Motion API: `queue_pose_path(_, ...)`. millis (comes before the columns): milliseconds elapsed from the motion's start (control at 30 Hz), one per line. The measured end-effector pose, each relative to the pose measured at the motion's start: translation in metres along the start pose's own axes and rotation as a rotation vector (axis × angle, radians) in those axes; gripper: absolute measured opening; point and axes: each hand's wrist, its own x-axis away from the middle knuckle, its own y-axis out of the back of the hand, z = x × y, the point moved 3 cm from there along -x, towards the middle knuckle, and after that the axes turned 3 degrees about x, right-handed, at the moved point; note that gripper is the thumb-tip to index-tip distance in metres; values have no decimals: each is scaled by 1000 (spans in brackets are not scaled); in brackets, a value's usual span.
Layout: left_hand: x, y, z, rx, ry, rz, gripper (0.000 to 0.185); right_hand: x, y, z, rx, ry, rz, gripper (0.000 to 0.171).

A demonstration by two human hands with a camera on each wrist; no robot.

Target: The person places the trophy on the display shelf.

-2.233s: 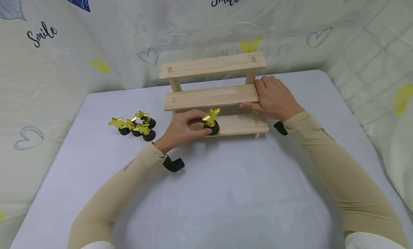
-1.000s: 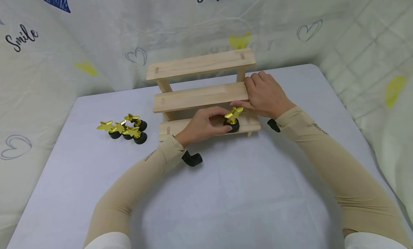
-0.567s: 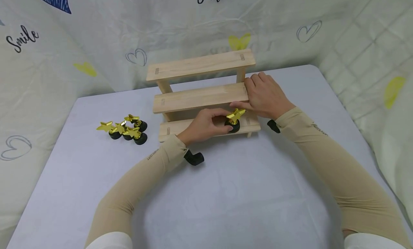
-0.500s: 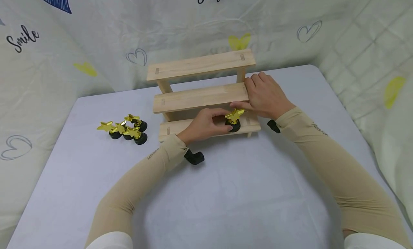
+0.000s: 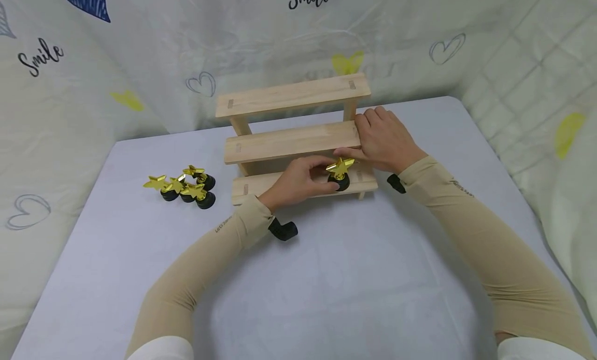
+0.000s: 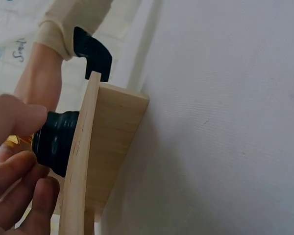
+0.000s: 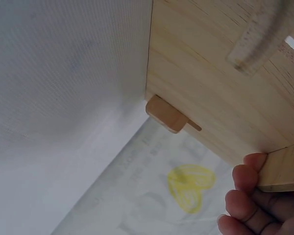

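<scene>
- The left hand (image 5: 295, 181) curls its fingers (image 6: 17, 171) round the black base of a star trophy (image 5: 339, 174), which stands on the lowest shelf (image 5: 261, 184) of the stepped wooden rack (image 5: 291, 140), toward its right end. In the left wrist view the base (image 6: 56, 139) sits close to the board's front edge — let go carelessly, and I judge it could tip forward onto the table (image 5: 326, 277).
- The gold star is top-heavy over a small round foot; a finger dragging across it on the way out would likely topple it.
- The right hand (image 5: 384, 140) clamps the right end of the middle shelf (image 5: 291, 141), fingertips (image 7: 245, 178) hooked under the board. If that grip slackens while the left hand is working, the light rack may slide or rock — and the trophy with it.
- Farther left, four more star trophies (image 5: 182, 184) stand bunched on the table, touching or nearly so. A sleeve sweeping back that way could knock several down at once.
- The top shelf (image 5: 291, 95), farthest off, is bare.
</scene>
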Motion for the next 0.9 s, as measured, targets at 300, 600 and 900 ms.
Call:
queue_pose_path(300, 0, -4, 0, 19, 0, -65, 42, 1, 0, -1, -23, -20, 32, 117)
queue_pose_path(600, -2, -10, -2, 43, 26, -60, 40, 0, -1, -1, -22, -13, 25, 116)
queue_pose_path(900, -6, -17, -4, 84, 19, -45, 41, 1, -1, -1, -14, -7, 14, 117)
